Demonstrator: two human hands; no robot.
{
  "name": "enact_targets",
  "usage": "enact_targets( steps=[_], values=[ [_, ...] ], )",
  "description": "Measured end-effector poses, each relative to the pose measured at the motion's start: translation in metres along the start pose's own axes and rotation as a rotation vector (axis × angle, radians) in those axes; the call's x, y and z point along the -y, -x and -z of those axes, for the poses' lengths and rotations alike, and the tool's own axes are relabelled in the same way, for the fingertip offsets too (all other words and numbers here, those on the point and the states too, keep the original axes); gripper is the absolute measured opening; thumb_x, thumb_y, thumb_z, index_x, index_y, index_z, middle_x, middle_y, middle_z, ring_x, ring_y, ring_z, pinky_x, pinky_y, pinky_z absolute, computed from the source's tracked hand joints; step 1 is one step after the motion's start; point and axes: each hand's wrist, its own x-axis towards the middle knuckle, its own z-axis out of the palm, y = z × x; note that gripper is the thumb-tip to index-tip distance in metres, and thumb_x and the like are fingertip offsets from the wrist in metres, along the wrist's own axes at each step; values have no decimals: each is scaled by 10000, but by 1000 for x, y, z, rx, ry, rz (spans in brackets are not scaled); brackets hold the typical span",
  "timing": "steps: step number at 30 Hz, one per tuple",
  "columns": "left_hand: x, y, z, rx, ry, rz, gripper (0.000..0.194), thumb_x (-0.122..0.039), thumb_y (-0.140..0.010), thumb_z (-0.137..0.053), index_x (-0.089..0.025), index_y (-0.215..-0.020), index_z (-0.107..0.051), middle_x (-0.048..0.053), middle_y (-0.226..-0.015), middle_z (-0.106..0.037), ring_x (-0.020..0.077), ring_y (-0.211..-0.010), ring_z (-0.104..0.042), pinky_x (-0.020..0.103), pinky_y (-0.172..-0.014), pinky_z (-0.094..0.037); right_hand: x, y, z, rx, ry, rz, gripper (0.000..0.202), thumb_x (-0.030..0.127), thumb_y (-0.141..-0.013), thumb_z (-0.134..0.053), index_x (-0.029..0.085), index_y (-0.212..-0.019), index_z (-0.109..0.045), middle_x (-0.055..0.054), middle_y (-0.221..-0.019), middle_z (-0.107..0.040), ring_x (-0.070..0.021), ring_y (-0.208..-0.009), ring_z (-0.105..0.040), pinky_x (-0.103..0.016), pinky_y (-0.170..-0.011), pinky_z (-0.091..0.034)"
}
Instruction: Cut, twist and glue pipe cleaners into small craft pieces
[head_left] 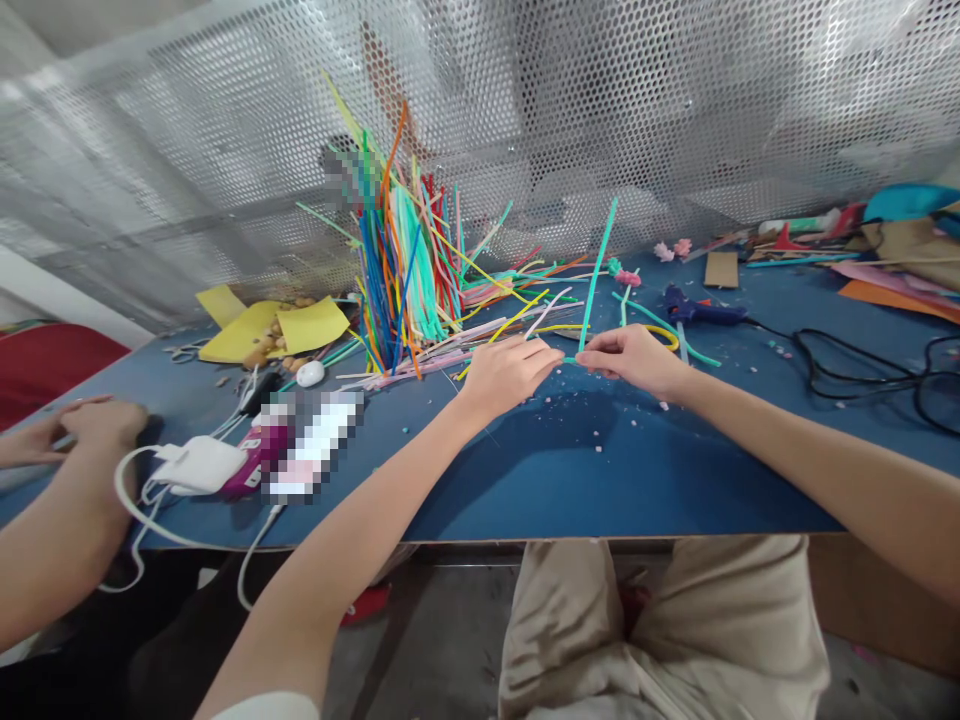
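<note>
A green pipe cleaner (598, 272) is stretched between my two hands above the blue table. One long part of it rises upright beside my right hand, while a short part runs level between the fingertips. My left hand (504, 376) pinches the level part, fingers pressed together. My right hand (637, 358) is closed on the pipe cleaner at the bend, thumb against forefinger. Just behind my right hand are a pink and green fuzzy piece (627, 279) on a green stem and a yellow looped pipe cleaner (670, 335).
Bundles of coloured pipe cleaners (420, 265) stand at the back, with loose ones around. A blue glue gun (705, 310) and its black cable (840, 372) lie right. Left are yellow paper (319, 325), a white charger (201, 465), a blurred phone (319, 440) and another person's hands (105, 420).
</note>
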Motion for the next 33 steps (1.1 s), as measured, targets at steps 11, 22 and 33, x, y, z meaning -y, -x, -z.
enact_targets(
  steps=[11, 22, 33],
  values=[
    [-2, -3, -7, 184, 342, 337, 289, -402, -1018, -522, -276, -989, -780, -16, -916, -785, 131, -718, -692, 242, -607, -449, -3, -2, 0, -147, 464, 404, 238, 426, -912, -634, 221, -823, -715, -18, -756, -657, -144, -656, -531, -315, -643, -425],
    [-4, -1, -7, -52, 173, 200, 244, -395, -990, -572, -268, -962, -778, 5, -950, -783, 155, -891, -704, 290, -771, -505, -8, 0, -1, -81, 161, 182, 292, 502, -849, -689, 222, -900, -754, -40, -847, -734, -190, -734, -635, -354, -695, -510],
    [-4, 3, -7, -59, 56, 53, 311, -387, -1034, -485, -265, -1034, -771, 23, -986, -775, 159, -905, -684, 302, -780, -479, -9, 0, 6, -61, 234, 156, 331, 538, -835, -701, 211, -807, -743, -16, -719, -674, -150, -637, -542, -315, -611, -419]
  ],
)
